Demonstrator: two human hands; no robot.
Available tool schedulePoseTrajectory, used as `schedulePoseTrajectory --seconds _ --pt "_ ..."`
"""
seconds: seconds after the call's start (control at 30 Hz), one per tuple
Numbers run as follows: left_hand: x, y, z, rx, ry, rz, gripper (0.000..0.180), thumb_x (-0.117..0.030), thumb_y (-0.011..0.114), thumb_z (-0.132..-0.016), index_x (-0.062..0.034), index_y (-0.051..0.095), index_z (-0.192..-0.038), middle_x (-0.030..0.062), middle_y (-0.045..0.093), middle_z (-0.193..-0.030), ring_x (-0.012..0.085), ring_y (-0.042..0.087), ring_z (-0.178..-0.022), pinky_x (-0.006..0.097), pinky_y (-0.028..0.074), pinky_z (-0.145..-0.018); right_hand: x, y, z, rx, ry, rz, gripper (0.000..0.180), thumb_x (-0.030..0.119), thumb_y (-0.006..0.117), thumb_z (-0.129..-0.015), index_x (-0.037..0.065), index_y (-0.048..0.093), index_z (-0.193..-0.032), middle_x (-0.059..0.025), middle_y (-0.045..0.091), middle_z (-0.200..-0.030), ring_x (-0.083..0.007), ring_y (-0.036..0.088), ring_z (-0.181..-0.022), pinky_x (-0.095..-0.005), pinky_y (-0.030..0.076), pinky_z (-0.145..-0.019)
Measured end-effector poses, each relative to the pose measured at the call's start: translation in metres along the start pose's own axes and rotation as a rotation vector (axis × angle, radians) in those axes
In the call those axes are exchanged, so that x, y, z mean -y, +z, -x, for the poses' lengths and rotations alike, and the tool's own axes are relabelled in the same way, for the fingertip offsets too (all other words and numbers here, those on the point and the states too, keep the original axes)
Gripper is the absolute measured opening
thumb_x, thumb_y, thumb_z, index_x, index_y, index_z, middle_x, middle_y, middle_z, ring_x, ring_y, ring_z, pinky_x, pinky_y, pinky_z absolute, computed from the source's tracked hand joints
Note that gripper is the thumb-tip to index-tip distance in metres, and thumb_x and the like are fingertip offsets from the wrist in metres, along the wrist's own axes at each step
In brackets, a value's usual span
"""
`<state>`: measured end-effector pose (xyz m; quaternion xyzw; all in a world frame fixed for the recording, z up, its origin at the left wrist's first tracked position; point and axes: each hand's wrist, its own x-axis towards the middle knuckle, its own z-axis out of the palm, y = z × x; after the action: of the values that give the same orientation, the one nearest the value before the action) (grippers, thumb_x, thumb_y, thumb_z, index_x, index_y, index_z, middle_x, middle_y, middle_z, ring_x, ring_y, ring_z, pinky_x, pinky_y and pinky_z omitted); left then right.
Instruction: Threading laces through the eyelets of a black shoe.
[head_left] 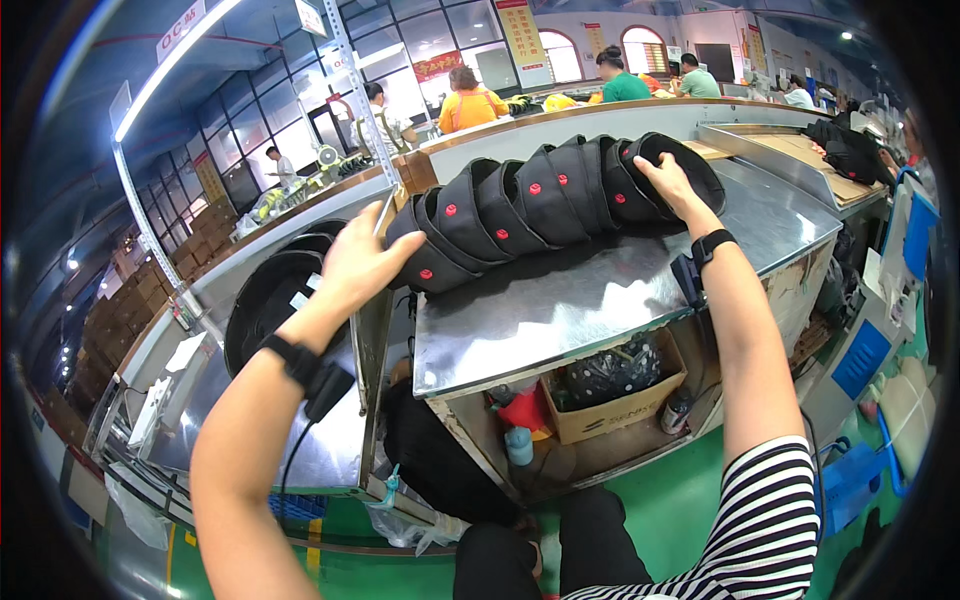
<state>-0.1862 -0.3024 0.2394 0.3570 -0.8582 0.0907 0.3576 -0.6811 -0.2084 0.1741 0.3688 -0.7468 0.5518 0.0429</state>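
Observation:
A row of black cup-shaped fabric pieces (pixel 530 205) lies on its side, nested one into another, on the steel tabletop (pixel 540 322). Small red tags dot their sides. My left hand (pixel 365 258) is against the row's left end, its thumb lying over the end piece and its fingers reaching round the far side. At the other end, my right hand (pixel 667 182) grips the open rim of the last piece, thumb raised; some fingers are hidden. Black straps with small boxes circle both wrists.
More black rounded pieces (pixel 270 305) rest on a lower steel table at left. Under the worktop, a cardboard box (pixel 620 405) holds black plastic, beside a spray can (pixel 676 410). A metal post rises behind my left hand. Several people sit beyond the partition (pixel 480 152).

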Motion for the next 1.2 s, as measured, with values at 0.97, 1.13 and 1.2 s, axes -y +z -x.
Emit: schedulePoseTrajectory --seconds 0.97,1.13,1.2 --pt "-0.049 -0.016 0.083 0.183 0.178 -0.232 0.073 -0.038 0.063 -0.091 -0.0114 0.031 -0.15 0.034 0.032 -0.147 0.0482 0.038 -0.134 0.044 0.034 -0.112 -0.001 -0.072 0.152 0.16 -0.417 0.046 0.06 0.043 0.056 -0.098 -0.009 0.054 -0.128 -0.017 0.064 -0.124 -0.0184 0.056 -0.116 -0.029 0.04 -0.1" --pt "-0.087 -0.094 0.232 0.235 0.382 0.177 0.053 -0.013 0.067 -0.086 -0.0076 0.048 -0.136 0.0202 0.045 -0.142 0.0386 0.045 -0.131 0.042 0.038 -0.109 0.008 -0.126 0.201 -0.074 -0.416 -0.164 0.037 0.025 0.054 -0.102 -0.006 0.062 -0.12 -0.0113 0.07 -0.113 -0.0114 0.061 -0.102 -0.0244 0.045 -0.089" --pt "-0.101 -0.116 0.298 0.385 0.313 0.312 0.054 -0.012 0.072 -0.082 -0.0049 0.052 -0.131 0.0212 0.05 -0.135 0.0383 0.048 -0.128 0.043 0.04 -0.108 0.025 -0.15 0.255 -0.145 -0.463 -0.098 0.035 0.025 0.053 -0.102 -0.005 0.062 -0.12 -0.007 0.07 -0.107 -0.011 0.06 -0.098 -0.024 0.045 -0.087"
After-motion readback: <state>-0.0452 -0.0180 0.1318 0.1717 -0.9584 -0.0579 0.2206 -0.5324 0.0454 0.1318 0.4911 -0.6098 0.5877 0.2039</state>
